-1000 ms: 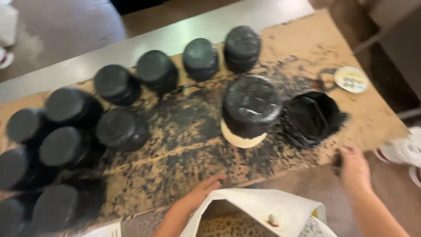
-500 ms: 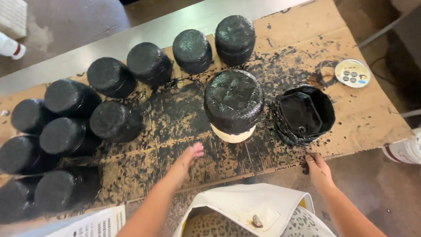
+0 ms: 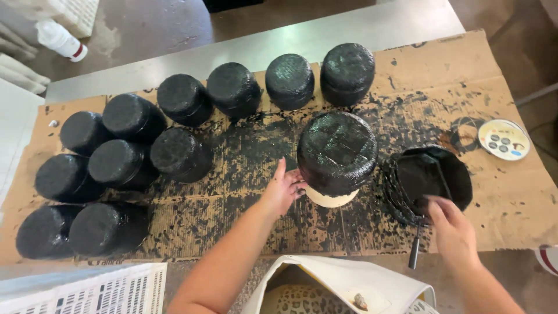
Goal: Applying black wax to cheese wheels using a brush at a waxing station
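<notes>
Left hand — fingers spread, touching the big black-coated pot; right hand — fingers clamped on a brush handle at the black paint tub; round white label disc lies beyond.

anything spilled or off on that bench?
Yes. Black paint is spattered across the cardboard sheet, heaviest around the big upturned pot. That pot's lower rim is bare and pale. The paint container is smeared black outside.

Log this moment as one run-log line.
left hand: touching black-coated pot on pale base | right hand: at brush handle by paint container | surface: spattered cardboard
</notes>
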